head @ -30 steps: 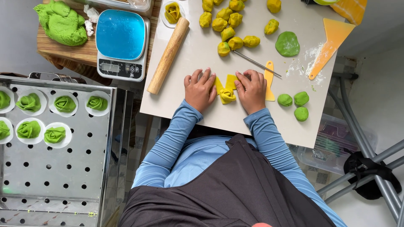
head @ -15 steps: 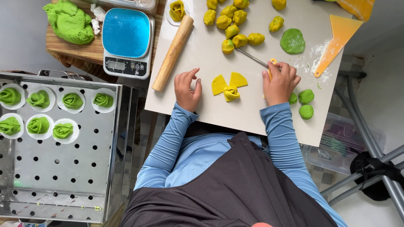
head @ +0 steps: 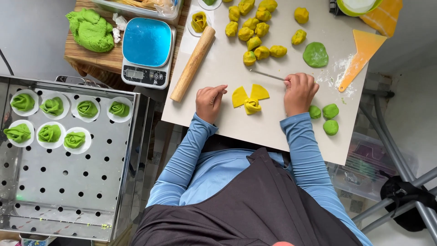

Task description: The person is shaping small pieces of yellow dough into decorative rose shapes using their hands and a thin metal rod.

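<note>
Right hand (head: 299, 91) fingers pinch a thin metal skewer (head: 267, 75), tip lying flat on the pale surface (head: 273, 132). Left hand (head: 209, 101) rests loosely curled, empty, beside the half-rolled yellow dough flower (head: 250, 100), between both hands for shaping.

Half-rolled yellow dough flower (head: 250, 101) lies flat on the board; thin metal stick (head: 268, 75) lies beyond it.

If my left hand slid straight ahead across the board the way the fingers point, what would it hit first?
Probably the wooden rolling pin. The left hand lies flat on the white board, fingers pointing away from the body, and the pin's near end lies just beyond them, slightly to the left.
</note>
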